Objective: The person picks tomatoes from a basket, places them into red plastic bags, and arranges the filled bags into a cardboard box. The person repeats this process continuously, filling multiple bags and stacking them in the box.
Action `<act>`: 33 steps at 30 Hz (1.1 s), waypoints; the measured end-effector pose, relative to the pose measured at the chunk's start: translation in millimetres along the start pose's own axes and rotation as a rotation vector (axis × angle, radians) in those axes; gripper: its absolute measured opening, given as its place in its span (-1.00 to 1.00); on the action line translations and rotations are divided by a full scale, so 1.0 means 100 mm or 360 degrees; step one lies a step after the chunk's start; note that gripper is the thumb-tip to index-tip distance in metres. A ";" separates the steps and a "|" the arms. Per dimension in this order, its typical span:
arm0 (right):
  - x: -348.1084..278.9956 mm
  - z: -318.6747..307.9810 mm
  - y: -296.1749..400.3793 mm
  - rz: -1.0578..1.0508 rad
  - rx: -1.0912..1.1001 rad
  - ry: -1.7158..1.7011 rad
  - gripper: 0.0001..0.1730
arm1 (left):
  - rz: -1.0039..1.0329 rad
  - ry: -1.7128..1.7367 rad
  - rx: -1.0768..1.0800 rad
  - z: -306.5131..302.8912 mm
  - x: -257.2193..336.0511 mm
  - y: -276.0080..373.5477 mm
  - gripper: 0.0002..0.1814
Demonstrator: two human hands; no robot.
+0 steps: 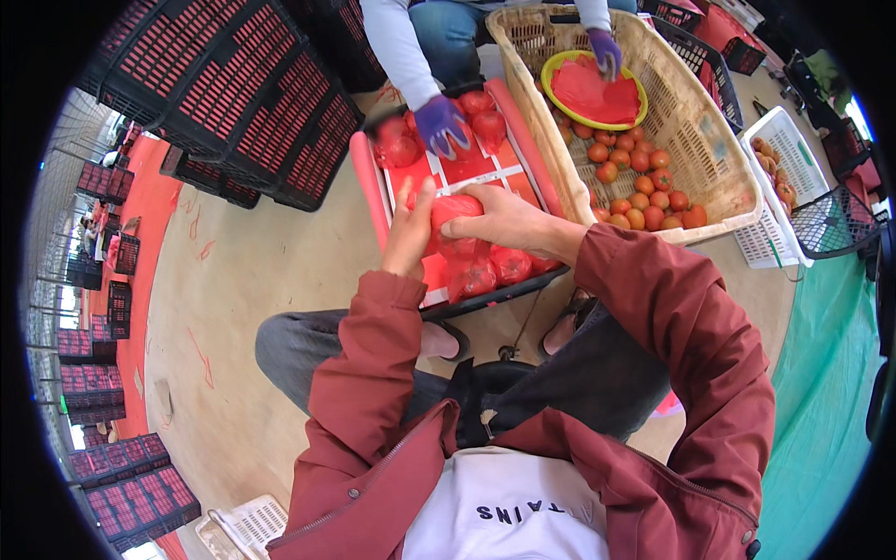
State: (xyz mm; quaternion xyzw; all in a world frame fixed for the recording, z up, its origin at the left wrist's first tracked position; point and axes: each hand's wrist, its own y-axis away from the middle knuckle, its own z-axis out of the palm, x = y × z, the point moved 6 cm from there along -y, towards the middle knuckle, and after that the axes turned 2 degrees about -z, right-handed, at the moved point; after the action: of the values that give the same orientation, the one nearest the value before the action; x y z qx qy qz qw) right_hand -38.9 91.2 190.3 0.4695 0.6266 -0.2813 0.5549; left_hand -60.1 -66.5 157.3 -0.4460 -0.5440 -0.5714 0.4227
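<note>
Between my two hands is a tomato in a thin red plastic bag (456, 207). My right hand (500, 217) grips its right side, thumb across the front. My left hand (411, 231) holds the left side with its fingers pointing up. Below them stands a crate (535, 171) with a pink-red lining over its rim and printed sheets with white strips inside. Red-bagged tomatoes (470, 280) sit along its near edge, partly behind my hands. More bagged tomatoes (488, 126) lie at its far end, under a co-worker's purple-gloved hand (439, 126).
A large beige plastic basket (728, 192) holds loose tomatoes (640, 185). Inside it, a yellow bowl (549, 87) carries red plastic bags (595, 94), touched by the co-worker's other gloved hand (605, 52). Black crates (231, 91) are stacked at left; a white basket (773, 203) stands at right.
</note>
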 end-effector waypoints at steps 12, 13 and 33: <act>0.19 0.23 -0.09 0.0398 -0.0276 -0.1338 -0.04 | 0.0714 -0.0525 -0.0213 0.18 0.10 0.15 -0.50; 0.18 0.20 -0.11 0.0389 -0.0324 -0.1279 0.00 | 0.0737 -0.0581 -0.0221 0.16 0.10 0.08 -0.50; -0.40 -1.43 0.39 -0.0250 0.0748 -0.0345 -0.43 | 0.0008 -0.1388 -0.0252 -0.45 -1.69 -0.19 -0.60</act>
State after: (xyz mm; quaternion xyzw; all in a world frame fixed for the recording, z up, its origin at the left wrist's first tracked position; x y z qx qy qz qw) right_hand -67.4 220.4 267.5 0.5024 0.5157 -0.5097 0.4710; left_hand -39.2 -111.0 -11.7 -0.6778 -0.6248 -0.3687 0.1196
